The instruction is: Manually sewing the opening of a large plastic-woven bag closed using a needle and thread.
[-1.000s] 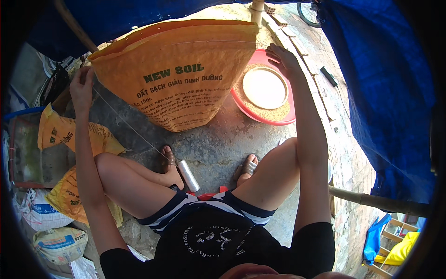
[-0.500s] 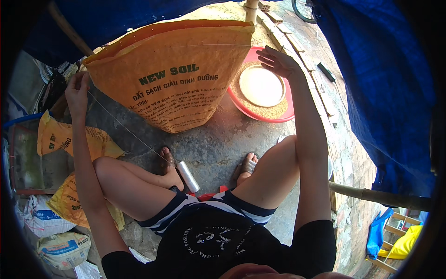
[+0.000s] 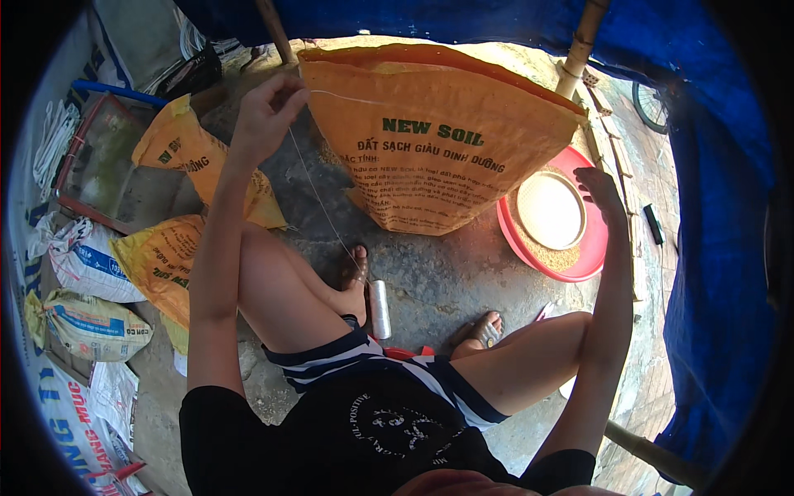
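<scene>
You sit low with your knees spread, and just in front of you, between your sandalled feet, a white spool of thread (image 3: 379, 308) lies on the concrete floor (image 3: 438, 273). A thin thread (image 3: 321, 207) runs up from beside that spool to your left hand (image 3: 266, 116), which is raised and pinched shut on the line close to the top left corner of the big orange sack (image 3: 430, 136). The thread then bends at your fingertips and stretches across the sack's upper edge, taut and nearly level. The sack stands upright ahead of you, its mouth closed along the top, its printed face turned towards you. Your right hand (image 3: 601, 192) reaches out on the other side with the fingers loosely spread and nothing in them; it hovers at the rim of a red basin (image 3: 521, 248), just beside the sack's right lower corner. Inside that basin sits a round pale dish (image 3: 551, 210) with yellowish grain around it. To your left, flat orange bags (image 3: 178, 149) and filled white sacks (image 3: 91, 326) lie in a heap. Beyond the sack, a blue tarpaulin (image 3: 703, 248) hangs over bamboo poles (image 3: 583, 37).
</scene>
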`<state>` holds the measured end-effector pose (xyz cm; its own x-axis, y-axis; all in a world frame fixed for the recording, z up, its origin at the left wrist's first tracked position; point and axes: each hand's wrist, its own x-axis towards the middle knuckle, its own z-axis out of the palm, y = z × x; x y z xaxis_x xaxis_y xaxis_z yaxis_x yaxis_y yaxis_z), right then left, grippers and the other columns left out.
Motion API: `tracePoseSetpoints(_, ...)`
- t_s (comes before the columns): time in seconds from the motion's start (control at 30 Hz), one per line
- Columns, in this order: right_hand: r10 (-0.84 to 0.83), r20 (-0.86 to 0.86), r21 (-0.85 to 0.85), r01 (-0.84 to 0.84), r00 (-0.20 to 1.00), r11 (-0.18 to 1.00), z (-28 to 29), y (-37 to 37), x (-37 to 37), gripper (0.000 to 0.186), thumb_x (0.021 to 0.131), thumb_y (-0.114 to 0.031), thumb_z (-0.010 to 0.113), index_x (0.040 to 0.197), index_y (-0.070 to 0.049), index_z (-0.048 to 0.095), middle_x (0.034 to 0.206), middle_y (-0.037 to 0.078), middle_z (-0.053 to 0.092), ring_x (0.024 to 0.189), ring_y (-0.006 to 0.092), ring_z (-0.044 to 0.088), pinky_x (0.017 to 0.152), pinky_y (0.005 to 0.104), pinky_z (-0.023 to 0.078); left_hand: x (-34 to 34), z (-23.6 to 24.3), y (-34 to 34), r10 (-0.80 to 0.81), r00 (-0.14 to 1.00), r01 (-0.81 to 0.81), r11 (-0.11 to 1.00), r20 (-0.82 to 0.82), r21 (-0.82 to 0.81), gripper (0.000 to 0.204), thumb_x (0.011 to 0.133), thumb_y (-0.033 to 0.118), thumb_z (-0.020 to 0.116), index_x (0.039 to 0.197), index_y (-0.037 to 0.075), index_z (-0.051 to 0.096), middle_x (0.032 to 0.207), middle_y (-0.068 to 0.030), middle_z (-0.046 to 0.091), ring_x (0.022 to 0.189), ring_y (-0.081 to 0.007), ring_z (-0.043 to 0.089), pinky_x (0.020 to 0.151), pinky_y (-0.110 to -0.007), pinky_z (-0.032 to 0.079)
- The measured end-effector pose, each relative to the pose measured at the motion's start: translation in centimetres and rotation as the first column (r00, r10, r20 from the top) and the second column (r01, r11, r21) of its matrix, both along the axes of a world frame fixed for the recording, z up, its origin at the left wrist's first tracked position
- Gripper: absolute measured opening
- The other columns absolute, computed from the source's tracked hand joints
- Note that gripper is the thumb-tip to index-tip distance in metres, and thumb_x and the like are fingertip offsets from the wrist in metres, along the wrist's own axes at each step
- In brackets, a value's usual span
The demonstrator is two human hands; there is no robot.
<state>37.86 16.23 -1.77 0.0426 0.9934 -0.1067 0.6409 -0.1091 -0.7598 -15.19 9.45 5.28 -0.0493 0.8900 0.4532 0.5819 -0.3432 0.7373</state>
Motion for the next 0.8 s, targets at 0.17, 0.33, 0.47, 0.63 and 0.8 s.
tracePoseSetpoints(0.17,0.033,-0.172,0.461,0.051,0.984,0.886,4.9,-1.8,-5.5,0.023,0.087,-0.019,0.05,0.099,-0.002,0.061,0.087,0.004,0.063,0.072,0.0101,0.055,0.059,0.022,0.044,5.8,1.1,-2.0,-0.206,0.979,0.206,0.978,-0.005,-0.013,0.015,0.084,0.014,0.057,0.091,0.001,0.057,0.073,0.0015,0.056,0.064,-0.0042,0.049,0.058,-0.019,0.04)
tracePoseSetpoints(0.33,0.413,-0.19,0.452,-0.294,0.891,0.842,8.6,-8.1,-13.9,0.02,0.084,-0.018,0.054,0.096,-0.004,0.062,0.084,0.004,0.064,0.066,0.01,0.057,0.059,0.0228,0.045,11.8,1.2,-1.8,-0.452,0.875,0.447,0.892,-0.176,-0.071,0.012,0.084,0.011,0.056,0.087,-0.001,0.055,0.075,-0.0035,0.057,0.068,-0.0091,0.055,0.062,-0.023,0.044)
tracePoseSetpoints(0.47,0.451,-0.083,0.408,-0.382,0.889,0.829,6.7,-9.4,-15.3,0.02,0.081,-0.016,0.06,0.096,-0.003,0.063,0.083,0.005,0.063,0.066,0.0109,0.054,0.062,0.0244,0.045,16.8,-0.5,-1.8,-0.576,0.796,0.566,0.817,-0.186,-0.107,0.011,0.083,0.009,0.057,0.087,-0.001,0.056,0.079,-0.0068,0.058,0.071,-0.0132,0.058,0.064,-0.025,0.046)
tracePoseSetpoints(0.63,0.397,-0.271,0.305,-0.313,0.877,0.9,5.3,-9.3,-13.6,0.023,0.08,-0.018,0.06,0.096,-0.001,0.062,0.082,0.007,0.064,0.065,0.0127,0.057,0.059,0.0242,0.046,20.2,-1.8,-1.1,-0.619,0.768,0.619,0.783,-0.167,-0.057,0.012,0.079,0.008,0.06,0.085,-0.002,0.057,0.079,-0.0111,0.058,0.072,-0.0208,0.059,0.066,-0.031,0.046)
tracePoseSetpoints(0.8,0.31,-0.509,0.088,-0.309,0.803,0.947,4.6,-9.4,-12.8,0.029,0.086,-0.022,0.055,0.106,-0.001,0.059,0.083,0.002,0.062,0.066,0.0052,0.052,0.06,0.0203,0.044,21.0,-2.1,-0.1,-0.507,0.804,0.572,0.803,-0.311,0.167,0.015,0.08,0.013,0.06,0.086,0.0,0.058,0.081,-0.0077,0.056,0.077,-0.0202,0.055,0.071,-0.031,0.043)
